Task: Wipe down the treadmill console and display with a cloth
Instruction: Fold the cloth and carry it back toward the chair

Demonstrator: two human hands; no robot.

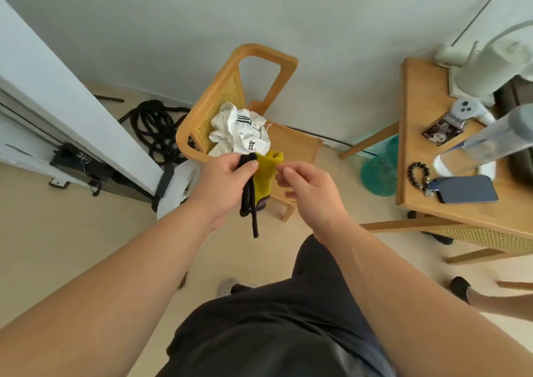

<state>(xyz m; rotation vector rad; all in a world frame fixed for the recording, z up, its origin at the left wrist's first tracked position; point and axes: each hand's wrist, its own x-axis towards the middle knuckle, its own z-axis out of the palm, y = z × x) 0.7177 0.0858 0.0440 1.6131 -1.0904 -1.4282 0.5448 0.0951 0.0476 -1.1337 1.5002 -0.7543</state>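
My left hand [223,185] is shut on a bundle of cloth: black strips [250,203] hang down from my fingers, and a yellow cloth [266,175] sits beside them. My right hand [307,188] is just right of the yellow cloth, thumb and forefinger pinched near its top edge; I cannot tell whether they touch it. A crumpled white cloth with black print [240,130] lies on the seat of a wooden cane-backed chair [259,56] just beyond my hands. The folded-up treadmill [72,108], white with a black end, leans at the left.
A black coiled rope [157,128] lies on the floor behind the chair. At the right a wooden table [418,134] holds a phone [467,189], a bead bracelet [418,175], a fan [490,68] and a clear bottle [484,143]. Another person's foot [461,288] is at lower right.
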